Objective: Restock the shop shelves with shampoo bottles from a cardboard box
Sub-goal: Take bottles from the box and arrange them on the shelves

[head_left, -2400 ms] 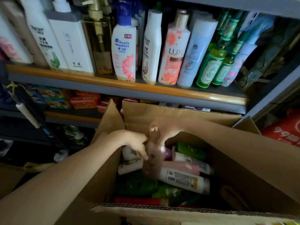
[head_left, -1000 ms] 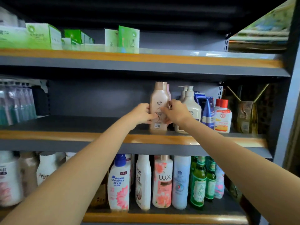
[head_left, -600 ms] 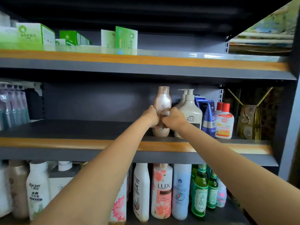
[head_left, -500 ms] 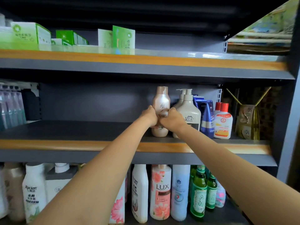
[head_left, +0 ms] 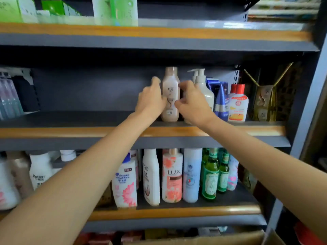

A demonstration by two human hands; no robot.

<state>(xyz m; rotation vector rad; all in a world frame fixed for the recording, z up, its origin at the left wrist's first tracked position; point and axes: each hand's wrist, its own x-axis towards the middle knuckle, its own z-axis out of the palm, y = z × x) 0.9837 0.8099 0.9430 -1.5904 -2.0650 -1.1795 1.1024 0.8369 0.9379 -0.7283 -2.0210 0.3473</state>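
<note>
A beige shampoo bottle point(head_left: 170, 92) stands upright on the middle shelf point(head_left: 70, 131), left of a white pump bottle point(head_left: 203, 89). My left hand point(head_left: 150, 99) is against the bottle's left side and my right hand point(head_left: 192, 103) against its right side. The fingers of both hands are spread and loosened, with only fingertips and a thumb at the bottle's edges. The top edge of the cardboard box point(head_left: 203, 238) shows at the bottom of the view.
Right of the pump bottle stand blue tubes point(head_left: 221, 101), red-capped white bottles point(head_left: 238, 105) and a gold gift bag point(head_left: 265, 103). The lower shelf point(head_left: 177, 212) is packed with shampoo bottles and green glass bottles. Green boxes point(head_left: 115, 11) sit on the top shelf.
The bottle came out of the box and was set on the middle shelf. Since half a second ago both hands have loosened from around it and their fingers have spread.
</note>
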